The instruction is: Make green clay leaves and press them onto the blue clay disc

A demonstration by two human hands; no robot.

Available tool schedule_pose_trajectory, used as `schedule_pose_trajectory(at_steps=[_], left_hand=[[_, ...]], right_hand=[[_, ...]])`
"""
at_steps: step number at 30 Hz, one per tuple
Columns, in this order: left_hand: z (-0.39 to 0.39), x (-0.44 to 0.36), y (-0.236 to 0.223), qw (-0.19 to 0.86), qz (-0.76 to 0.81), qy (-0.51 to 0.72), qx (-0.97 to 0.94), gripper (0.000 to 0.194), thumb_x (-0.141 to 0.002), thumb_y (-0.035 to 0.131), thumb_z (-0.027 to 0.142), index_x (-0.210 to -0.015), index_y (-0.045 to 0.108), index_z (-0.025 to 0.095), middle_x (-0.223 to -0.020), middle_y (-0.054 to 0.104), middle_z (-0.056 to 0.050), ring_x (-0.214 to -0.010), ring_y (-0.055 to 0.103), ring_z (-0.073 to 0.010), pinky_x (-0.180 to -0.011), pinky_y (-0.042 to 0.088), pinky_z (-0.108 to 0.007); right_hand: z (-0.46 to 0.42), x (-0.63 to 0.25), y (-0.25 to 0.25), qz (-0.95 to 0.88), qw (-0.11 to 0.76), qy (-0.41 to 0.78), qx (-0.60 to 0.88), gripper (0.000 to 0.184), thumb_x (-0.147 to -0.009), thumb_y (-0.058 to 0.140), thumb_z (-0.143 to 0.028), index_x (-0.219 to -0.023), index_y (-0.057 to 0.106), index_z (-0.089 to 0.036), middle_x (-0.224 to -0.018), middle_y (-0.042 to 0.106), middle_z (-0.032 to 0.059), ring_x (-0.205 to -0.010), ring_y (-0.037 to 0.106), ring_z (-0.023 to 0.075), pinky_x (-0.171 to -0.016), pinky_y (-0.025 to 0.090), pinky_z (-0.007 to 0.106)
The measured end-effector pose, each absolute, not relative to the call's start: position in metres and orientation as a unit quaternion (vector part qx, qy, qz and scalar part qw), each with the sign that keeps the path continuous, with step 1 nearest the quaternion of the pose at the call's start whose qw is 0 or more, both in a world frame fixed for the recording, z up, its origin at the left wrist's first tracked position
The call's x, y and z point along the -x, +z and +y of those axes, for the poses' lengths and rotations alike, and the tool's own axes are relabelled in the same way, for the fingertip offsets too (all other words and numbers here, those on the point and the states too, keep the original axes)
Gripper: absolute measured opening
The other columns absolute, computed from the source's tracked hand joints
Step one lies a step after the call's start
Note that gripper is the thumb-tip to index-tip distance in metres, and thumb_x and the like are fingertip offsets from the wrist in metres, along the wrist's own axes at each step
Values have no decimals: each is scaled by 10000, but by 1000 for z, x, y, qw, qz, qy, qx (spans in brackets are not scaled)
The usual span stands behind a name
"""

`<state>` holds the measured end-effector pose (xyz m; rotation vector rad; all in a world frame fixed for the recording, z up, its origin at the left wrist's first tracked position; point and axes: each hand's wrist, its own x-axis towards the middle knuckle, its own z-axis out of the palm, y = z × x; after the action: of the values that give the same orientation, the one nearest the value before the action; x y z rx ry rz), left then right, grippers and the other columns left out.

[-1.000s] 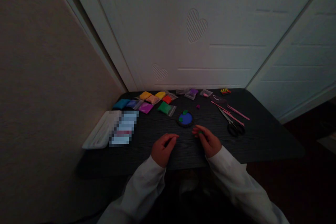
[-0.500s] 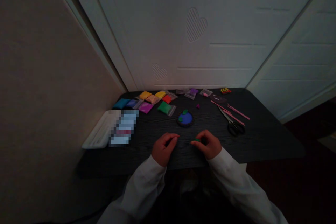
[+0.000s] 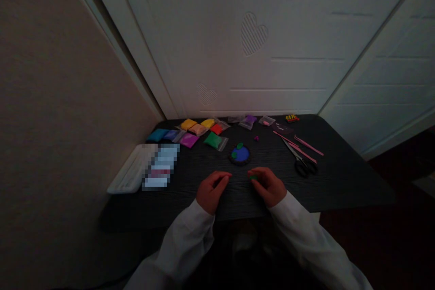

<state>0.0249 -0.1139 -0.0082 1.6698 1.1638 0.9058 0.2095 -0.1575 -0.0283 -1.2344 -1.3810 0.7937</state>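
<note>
Low over the front of the table, my right hand (image 3: 270, 186) pinches a small piece of green clay (image 3: 253, 177) between thumb and fingers. My left hand (image 3: 211, 191) is closed, thumb against forefinger, a short gap away; whether anything tiny sits in that pinch I cannot make out. Just beyond both hands lies a round clay piece (image 3: 240, 154), blue inside a dark, bumpy rim, with two green leaf-like bits on its edge. Behind it to the right is a little purple-pink clay lump (image 3: 256, 138). A bag of green clay (image 3: 213, 140) rests to its left.
More bags of coloured clay (image 3: 188, 124) line the table's back left. At right lie black-handled scissors (image 3: 302, 163), pink tools (image 3: 285, 138) and pink tweezers (image 3: 309, 145). A white tray (image 3: 131, 170) and a blurred sheet (image 3: 161, 167) are at left. A white panelled wall (image 3: 210, 31) stands behind.
My right fingers have shifted around the green clay, the forefinger now straighter and the clay slightly higher. My left hand has stayed almost still.
</note>
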Motion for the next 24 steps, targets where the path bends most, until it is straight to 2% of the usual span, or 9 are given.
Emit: schedule_pose_trajectory(at_steps=[3,8,12,16,19,21,24], left_hand=[[-115,-25,-9,455,469,368,-661,217,-737,507,319,-846,645,192,-810,626,-37,-766,561,-159,-713,434,-277],[-117,-27,-8,496,463,376,-631,190,-706,552,319,-811,656,199,-807,614,-32,-760,555,-155,-729,430,-277],[-120,-38,-9,559,448,394,-576,244,-716,546,319,-895,621,171,-810,627,-41,-734,571,-141,-718,449,-273],[-124,-57,-13,639,407,403,-514,305,-780,446,365,-904,596,130,-837,639,-82,-756,591,-161,-691,472,-294],[-126,-66,-12,717,377,414,-415,243,-735,530,350,-792,612,128,-709,633,-56,-654,575,-137,-636,463,-263],[-127,-69,-10,755,361,430,-338,204,-691,591,328,-744,599,131,-637,613,-28,-597,558,-114,-581,447,-233],[-125,-68,-5,770,347,461,-271,170,-677,609,304,-737,557,154,-634,596,5,-615,568,-96,-572,439,-208]], right_hand=[[-156,-208,-32,-567,555,356,493,295,-731,547,-252,-1009,451,-227,-997,590,58,-931,591,166,-812,490,348],[-156,-207,-32,-566,569,371,467,238,-803,446,-247,-1040,439,-231,-1130,523,85,-1047,529,183,-888,448,395],[-159,-201,-29,-589,564,366,449,286,-812,423,-192,-1092,400,-240,-1195,478,96,-1073,509,192,-916,418,424],[-158,-189,-22,-647,514,295,480,474,-773,475,-145,-1211,330,-256,-1236,461,96,-1127,457,213,-963,357,461],[-156,-185,-16,-677,501,219,493,546,-749,501,-137,-1248,317,-257,-1222,483,87,-1170,405,222,-990,317,468],[-157,-185,-12,-688,504,188,487,576,-732,527,-157,-1257,313,-261,-1280,420,87,-1179,393,232,-996,301,472],[-158,-191,-3,-673,534,166,483,633,-689,593,-213,-1258,319,-256,-1345,315,86,-1234,293,269,-1016,229,508]])
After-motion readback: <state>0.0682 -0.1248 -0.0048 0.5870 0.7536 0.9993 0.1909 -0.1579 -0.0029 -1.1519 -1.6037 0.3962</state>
